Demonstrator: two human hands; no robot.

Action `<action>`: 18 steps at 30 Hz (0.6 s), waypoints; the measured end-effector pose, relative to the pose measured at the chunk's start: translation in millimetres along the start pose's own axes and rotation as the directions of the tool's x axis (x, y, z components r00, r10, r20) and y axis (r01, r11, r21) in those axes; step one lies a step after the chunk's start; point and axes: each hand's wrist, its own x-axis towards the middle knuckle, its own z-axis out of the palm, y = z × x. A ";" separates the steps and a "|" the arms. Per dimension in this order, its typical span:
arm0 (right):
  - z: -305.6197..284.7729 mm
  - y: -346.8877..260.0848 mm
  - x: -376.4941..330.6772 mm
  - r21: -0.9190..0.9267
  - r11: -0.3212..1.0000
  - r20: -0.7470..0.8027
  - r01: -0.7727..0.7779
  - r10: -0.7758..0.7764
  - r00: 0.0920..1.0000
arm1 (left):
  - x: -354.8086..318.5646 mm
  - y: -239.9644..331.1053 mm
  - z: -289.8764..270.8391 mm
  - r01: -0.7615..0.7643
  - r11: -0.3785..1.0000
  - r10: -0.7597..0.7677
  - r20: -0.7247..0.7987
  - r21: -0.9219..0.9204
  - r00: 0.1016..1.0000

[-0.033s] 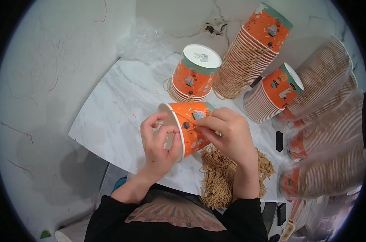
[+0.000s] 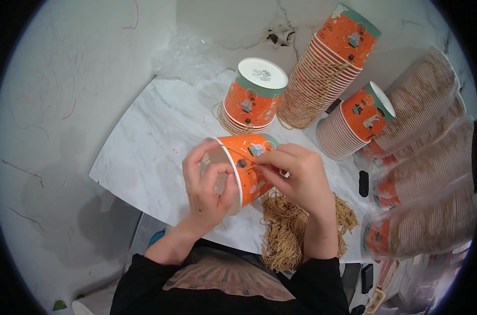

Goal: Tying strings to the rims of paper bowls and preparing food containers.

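Observation:
An orange paper bucket (image 2: 254, 188) with a green base band lies tilted in front of me, its white-rimmed mouth toward the left. My left hand (image 2: 206, 191) is closed at that rim, with fingertips at its upper edge and curled into the opening. My right hand (image 2: 299, 170) pinches a thin tan cord (image 2: 237, 152), which runs across the bucket's side up to the rim. Whether the cord passes through the rim is too small to tell. Beneath my right forearm lies a heap of tan cords (image 2: 283, 233).
Beyond my hands stand a short upside-down bucket stack (image 2: 251, 105), a tall stack with cords (image 2: 320, 73) and another stack (image 2: 356, 118). Plastic-wrapped bucket stacks (image 2: 427, 173) line the right side. Crumpled clear plastic (image 2: 186, 55) lies at the back of the marbled table (image 2: 138, 152).
The bucket's upper rim has dipped very slightly. Both hands keep nearly the same place and grip.

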 end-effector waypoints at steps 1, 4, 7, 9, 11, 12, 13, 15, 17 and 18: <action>-1.8 -3.9 -0.3 0.220 0.960 0.070 -0.171 0.159 0.985 | 8.5 3.6 -0.5 -0.063 0.997 0.061 -0.062 -0.037 0.996; -0.1 -1.2 -4.9 0.564 0.743 0.178 -0.359 0.315 0.932 | 27.8 8.9 -11.3 -0.196 0.981 0.196 0.088 -0.015 0.977; -4.7 -3.8 -4.7 0.743 0.560 0.187 -0.366 0.352 0.917 | 44.0 19.7 -19.8 -0.208 0.976 0.187 0.238 0.064 0.953; -8.3 -7.2 -3.5 0.743 0.545 0.211 -0.389 0.361 0.908 | 55.9 23.2 -23.5 -0.189 0.982 0.172 0.290 0.030 0.941; -9.6 -8.6 -4.5 0.687 0.627 0.149 -0.367 0.372 0.916 | 66.0 28.4 -23.4 -0.168 0.986 0.163 0.345 -0.013 0.925; -10.0 -8.8 -5.0 0.622 0.702 0.092 -0.348 0.375 0.922 | 70.2 32.1 -22.5 -0.024 0.993 0.069 0.394 -0.120 0.916; -10.7 -8.7 -6.4 0.621 0.703 0.086 -0.347 0.378 0.922 | 73.7 35.1 -21.1 0.125 0.968 -0.014 0.454 -0.216 0.891; -9.9 -5.4 -9.5 0.534 0.788 0.001 -0.307 0.363 0.932 | 79.6 36.4 -14.6 0.104 0.967 0.011 0.450 -0.231 0.893; -8.9 0.6 -10.7 0.547 0.785 -0.008 -0.290 0.351 0.936 | 83.8 35.9 -7.9 0.084 0.967 0.033 0.443 -0.241 0.896; -9.4 3.8 -11.0 0.559 0.782 -0.011 -0.275 0.339 0.941 | 85.0 34.3 -2.8 0.175 0.925 0.010 0.482 -0.337 0.876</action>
